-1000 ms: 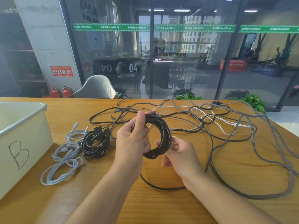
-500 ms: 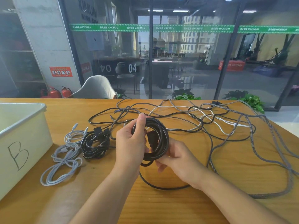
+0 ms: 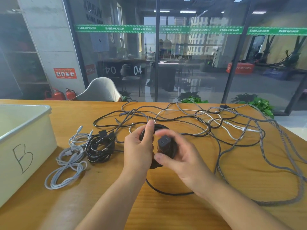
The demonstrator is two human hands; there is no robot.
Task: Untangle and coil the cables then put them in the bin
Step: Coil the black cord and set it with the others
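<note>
Since a second ago the right hand (image 3: 179,156) has brought the plug (image 3: 163,143) across the coil (image 3: 166,151), pinching it to finish winding, while the left hand (image 3: 138,146) grips the coil steady between both hands.

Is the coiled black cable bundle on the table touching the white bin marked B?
Apart. The head view shows the black cable bundle lying right of the grey coiled cable, with bare table between that cable and the bin.
</note>
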